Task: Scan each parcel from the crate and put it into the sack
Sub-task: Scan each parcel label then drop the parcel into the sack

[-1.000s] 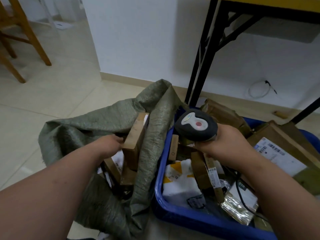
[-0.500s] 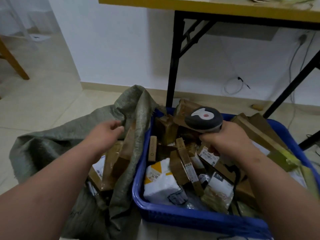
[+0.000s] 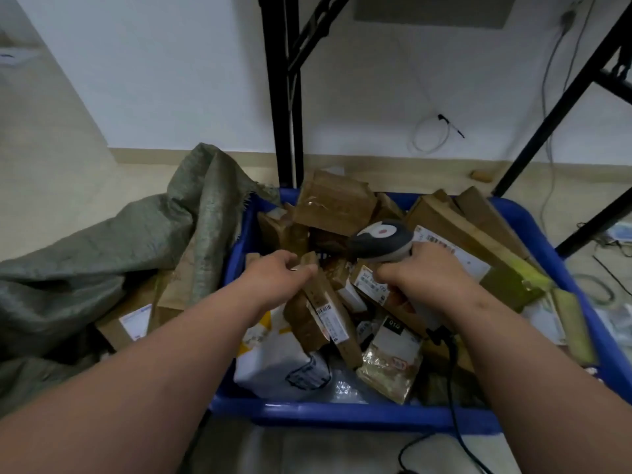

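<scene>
Two bare forearms reach forward from the bottom of the view over a blue plastic crate (image 3: 342, 413) standing on the floor. The crate is filled with a jumble of parcels: a white plastic mailer (image 3: 273, 364) near its front left corner, a shiny gold-coloured packet (image 3: 390, 362) beside that, and many brown cardboard boxes further in.

The left hand (image 3: 273, 277) is over the middle of the crate, fingers curled round the top end of a long, narrow brown box (image 3: 328, 311) with a white barcode label on its upper face. The box tilts, its far end in the hand and its near end down among the other parcels.

The right hand (image 3: 424, 273) is closed round the handle of a grey barcode scanner (image 3: 379, 239), whose rounded head, with a white patch and a red button, points away and leftward just beyond the narrow box. A black cable (image 3: 451, 381) drops from the handle over the crate's front rim to the floor.

To the left of the crate lies a grey-green woven sack (image 3: 102, 248), its mouth slumped open against the crate wall, with brown parcels (image 3: 143, 309) showing inside.

Beyond the crate, the black metal legs (image 3: 285, 97) of a bench rise against a white wall, and a loop of pale cord (image 3: 427, 138) hangs on the wall near the floor.
</scene>
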`<action>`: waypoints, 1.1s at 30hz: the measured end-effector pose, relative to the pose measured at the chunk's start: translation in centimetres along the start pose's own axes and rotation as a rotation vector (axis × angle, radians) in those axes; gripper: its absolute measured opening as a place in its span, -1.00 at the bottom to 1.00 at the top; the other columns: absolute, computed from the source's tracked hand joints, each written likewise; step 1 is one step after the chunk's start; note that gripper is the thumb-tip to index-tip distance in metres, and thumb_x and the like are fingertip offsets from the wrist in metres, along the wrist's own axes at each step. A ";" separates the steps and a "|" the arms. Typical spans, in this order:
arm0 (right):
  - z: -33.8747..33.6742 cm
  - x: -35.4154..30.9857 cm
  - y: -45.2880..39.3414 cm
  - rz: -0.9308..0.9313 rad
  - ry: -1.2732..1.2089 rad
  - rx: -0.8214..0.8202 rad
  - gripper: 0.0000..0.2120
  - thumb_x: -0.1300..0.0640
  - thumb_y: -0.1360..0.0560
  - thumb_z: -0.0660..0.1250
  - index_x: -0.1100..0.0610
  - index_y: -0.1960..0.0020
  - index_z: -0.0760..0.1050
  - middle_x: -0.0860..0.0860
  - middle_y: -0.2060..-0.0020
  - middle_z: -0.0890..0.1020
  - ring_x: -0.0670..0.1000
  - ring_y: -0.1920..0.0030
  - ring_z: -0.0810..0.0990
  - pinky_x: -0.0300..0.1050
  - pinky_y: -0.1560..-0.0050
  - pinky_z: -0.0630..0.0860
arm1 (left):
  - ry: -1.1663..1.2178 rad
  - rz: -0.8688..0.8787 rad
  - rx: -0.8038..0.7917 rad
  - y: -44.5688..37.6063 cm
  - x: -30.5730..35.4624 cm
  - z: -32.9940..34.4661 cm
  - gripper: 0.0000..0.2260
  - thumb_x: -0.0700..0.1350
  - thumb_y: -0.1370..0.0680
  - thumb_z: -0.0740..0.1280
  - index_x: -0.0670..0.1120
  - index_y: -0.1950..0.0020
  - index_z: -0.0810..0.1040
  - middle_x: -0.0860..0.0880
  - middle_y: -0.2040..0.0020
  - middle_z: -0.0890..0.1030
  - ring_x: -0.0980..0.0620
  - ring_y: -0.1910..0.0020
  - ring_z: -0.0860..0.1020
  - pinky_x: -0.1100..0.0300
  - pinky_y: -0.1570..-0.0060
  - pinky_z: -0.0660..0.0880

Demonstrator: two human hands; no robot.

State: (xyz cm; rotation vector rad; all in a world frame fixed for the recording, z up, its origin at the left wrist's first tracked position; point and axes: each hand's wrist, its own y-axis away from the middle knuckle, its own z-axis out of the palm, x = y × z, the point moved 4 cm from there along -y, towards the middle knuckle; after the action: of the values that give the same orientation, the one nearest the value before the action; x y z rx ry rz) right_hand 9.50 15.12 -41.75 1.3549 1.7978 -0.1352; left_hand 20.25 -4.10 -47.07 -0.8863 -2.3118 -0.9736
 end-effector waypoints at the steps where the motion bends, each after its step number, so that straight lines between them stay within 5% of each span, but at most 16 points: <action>1: 0.0 0.2 -0.3 -0.003 0.018 -0.006 -0.87 0.08 -0.38 0.46 0.08 0.13 0.56 0.09 0.24 0.68 0.08 0.20 0.67 0.14 0.08 0.67 | -0.032 -0.007 0.011 -0.6 0.0 0.8 -0.38 0.28 -0.53 0.28 0.06 -0.52 0.29 -0.04 -0.41 0.45 -0.05 -0.31 0.48 0.15 -0.17 0.44; 5: -0.2 0.7 -1.1 -0.037 0.051 -0.007 -0.87 0.04 -0.36 0.47 0.00 0.17 0.53 0.01 0.28 0.67 -0.02 0.26 0.67 -0.09 0.30 0.64 | -0.130 -0.026 0.017 -2.3 0.5 3.1 -0.36 0.28 -0.52 0.29 0.21 -0.54 0.17 -0.02 -0.42 0.46 -0.03 -0.19 0.55 0.14 0.00 0.49; 9: -0.6 0.9 -1.3 -0.072 0.084 -0.013 -0.88 0.03 -0.37 0.46 0.01 0.19 0.53 0.01 0.28 0.66 -0.01 0.25 0.66 -0.07 0.26 0.64 | -0.136 -0.031 0.082 -2.7 0.4 3.7 -0.54 0.12 -0.57 0.31 0.17 -0.47 0.34 0.04 -0.08 0.57 0.07 0.10 0.60 0.09 0.09 0.61; 12: -1.1 1.0 -1.0 -0.089 0.047 -0.001 -0.86 0.04 -0.37 0.47 -0.02 0.19 0.50 -0.01 0.28 0.65 -0.02 0.24 0.64 -0.10 0.30 0.59 | -0.053 -0.020 0.132 -2.3 0.5 2.8 -0.60 0.00 -0.57 0.33 0.10 -0.41 0.42 0.03 0.02 0.61 0.03 0.14 0.63 0.01 0.11 0.65; 16: -1.6 0.6 0.0 -0.097 0.013 0.010 -0.83 0.05 -0.37 0.49 -0.05 0.17 0.50 -0.02 0.28 0.65 -0.03 0.25 0.66 -0.08 0.23 0.63 | 0.111 -0.035 0.118 -0.9 0.5 0.4 -0.49 -0.08 -0.56 0.36 0.13 -0.48 0.33 -0.02 -0.06 0.60 -0.01 0.18 0.67 0.16 0.39 0.62; 19: -2.1 0.0 1.1 -0.122 0.015 0.037 -0.84 0.07 -0.37 0.49 -0.02 0.17 0.51 0.00 0.27 0.65 -0.03 0.24 0.65 -0.03 0.16 0.65 | 0.283 -0.038 0.073 0.8 0.1 -1.8 -0.39 -0.21 -0.55 0.37 0.04 -0.55 0.23 -0.07 -0.08 0.62 -0.09 0.14 0.68 0.05 0.24 0.64; 24: -2.4 -1.2 3.0 -0.128 -0.178 0.028 -0.85 0.11 -0.39 0.48 0.02 0.09 0.55 0.00 0.30 0.66 -0.11 0.43 0.65 -0.19 0.41 0.50 | 0.528 -0.048 0.058 4.4 -0.5 -5.7 -0.63 -0.22 -0.60 0.31 -0.06 -0.41 0.44 -0.07 0.17 0.72 0.03 0.31 0.66 0.18 0.38 0.56; 28: -1.8 -2.4 4.4 -0.157 -0.255 0.002 -0.88 0.06 -0.41 0.46 0.05 0.10 0.58 -0.05 0.42 0.68 -0.14 0.44 0.65 -0.30 0.52 0.48 | 0.788 -0.057 0.091 7.0 -1.5 -8.5 -0.47 -0.22 -0.63 0.26 0.18 -0.52 0.26 -0.11 0.11 0.67 -0.02 0.33 0.60 0.12 0.40 0.62; 33: -0.7 -3.5 5.5 -0.163 -0.332 0.030 -0.82 0.00 -0.37 0.49 -0.03 0.06 0.56 -0.14 0.36 0.68 -0.11 0.36 0.68 -0.21 0.44 0.53 | 0.958 -0.126 0.065 8.5 -3.0 -10.3 -0.77 -0.19 -0.65 0.21 -0.09 -0.25 0.57 -0.16 0.16 0.67 0.02 0.39 0.62 0.26 0.48 0.58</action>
State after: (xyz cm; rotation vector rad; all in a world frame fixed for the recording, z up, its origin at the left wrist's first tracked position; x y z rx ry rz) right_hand 13.81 15.18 -36.84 1.1287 1.6252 -0.4505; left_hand 30.14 -8.41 -38.60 -0.1498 -1.5556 -1.0522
